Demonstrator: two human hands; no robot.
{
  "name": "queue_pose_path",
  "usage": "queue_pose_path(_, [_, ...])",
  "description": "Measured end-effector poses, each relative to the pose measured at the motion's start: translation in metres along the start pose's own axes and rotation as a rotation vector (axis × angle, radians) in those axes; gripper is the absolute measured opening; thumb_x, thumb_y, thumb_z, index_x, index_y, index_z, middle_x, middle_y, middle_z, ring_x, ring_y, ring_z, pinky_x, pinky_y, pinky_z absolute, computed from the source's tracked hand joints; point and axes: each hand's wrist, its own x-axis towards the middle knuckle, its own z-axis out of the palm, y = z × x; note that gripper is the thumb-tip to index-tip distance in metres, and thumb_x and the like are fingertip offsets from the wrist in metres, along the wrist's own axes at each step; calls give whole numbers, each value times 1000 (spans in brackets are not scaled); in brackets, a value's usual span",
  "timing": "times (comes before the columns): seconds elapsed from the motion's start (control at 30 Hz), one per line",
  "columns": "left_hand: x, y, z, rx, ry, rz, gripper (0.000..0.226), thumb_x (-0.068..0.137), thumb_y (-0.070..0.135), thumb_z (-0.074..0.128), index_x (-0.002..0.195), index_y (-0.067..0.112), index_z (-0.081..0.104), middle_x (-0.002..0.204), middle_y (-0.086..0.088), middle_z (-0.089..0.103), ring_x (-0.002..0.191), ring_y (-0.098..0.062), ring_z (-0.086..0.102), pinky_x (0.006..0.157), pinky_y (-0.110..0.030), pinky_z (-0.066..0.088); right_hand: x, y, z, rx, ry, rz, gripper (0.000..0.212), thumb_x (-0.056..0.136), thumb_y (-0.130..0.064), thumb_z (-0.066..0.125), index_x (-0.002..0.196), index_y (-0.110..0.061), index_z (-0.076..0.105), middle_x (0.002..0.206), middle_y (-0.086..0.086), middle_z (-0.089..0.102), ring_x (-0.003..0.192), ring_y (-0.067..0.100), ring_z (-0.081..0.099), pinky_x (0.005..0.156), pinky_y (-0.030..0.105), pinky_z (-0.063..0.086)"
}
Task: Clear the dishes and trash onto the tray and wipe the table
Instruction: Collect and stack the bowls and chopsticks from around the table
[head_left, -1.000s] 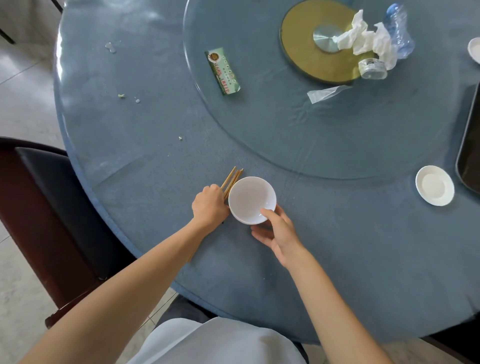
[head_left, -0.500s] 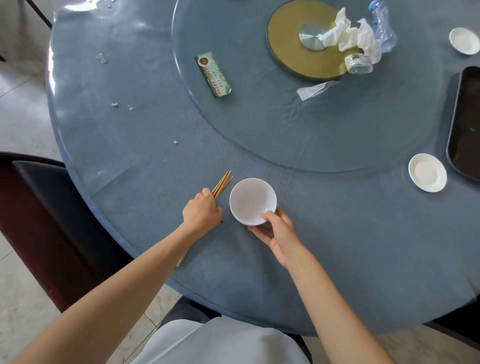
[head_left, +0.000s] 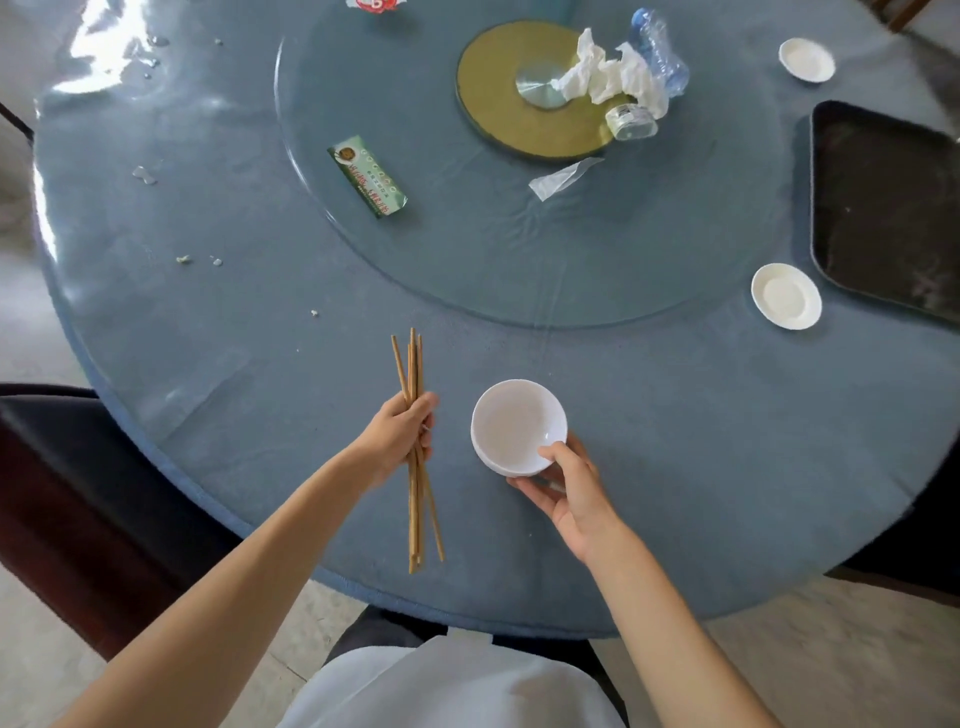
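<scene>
My left hand (head_left: 397, 436) grips a bundle of wooden chopsticks (head_left: 415, 499), lifted off the blue table (head_left: 701, 441) and pointing away from me. My right hand (head_left: 569, 493) holds a white bowl (head_left: 517, 426) by its near rim, thumb inside. The black tray (head_left: 883, 213) lies at the right edge. Two small white saucers sit near it, one (head_left: 786, 296) at its near corner, one (head_left: 806, 60) beyond it. On the glass turntable (head_left: 467, 270) lie crumpled tissue (head_left: 605, 78), a crushed plastic bottle (head_left: 657, 49), a clear wrapper (head_left: 563, 178) and a green packet (head_left: 368, 176).
Crumbs (head_left: 200, 260) and wet spots (head_left: 144, 174) dot the table's left side. A dark chair (head_left: 67, 478) stands at the left edge. Another chair shows at the lower right. A small clear jar (head_left: 630, 122) lies by the tissue.
My left hand has lifted the chopsticks off the table and turned them upright in its grip. My right hand has raised the bowl slightly. The view has shifted toward the right.
</scene>
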Motion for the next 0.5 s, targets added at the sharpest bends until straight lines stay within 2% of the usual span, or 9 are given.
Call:
queue_pose_path(0.13, [-7,4,25,-154,-71,-53,14,105,26,52,109,13,56,78,0,52,51,-12,43,47,-27,45,-17,3,-23,129,37,-11,39,94,-6,58,129,-22,66,133,20,63,126,45,61,71,33,63])
queue_pose_path(0.3, [-19,2,69,-98,-155,-82,19,106,26,52,115,11,58,86,-3,60,56,-13,46,47,-25,44,-35,8,-57,271,83,-58,34,95,-4,54,125,-17,64,125,20,63,126,50,59,63,30,62])
queue_pose_path(0.4, [-33,-4,99,-121,-232,-105,20,107,24,48,113,9,60,89,-6,66,59,-15,56,50,-27,50,-50,10,-83,332,112,-97,32,96,-4,53,123,-16,65,128,22,63,125,51,59,61,30,62])
queue_pose_path(0.5, [-51,-10,133,-177,-337,-141,22,108,23,45,112,9,60,95,-6,72,66,-17,66,62,-32,60,-71,10,-118,389,144,-155,33,96,-4,53,123,-18,66,134,24,62,123,50,61,60,30,61])
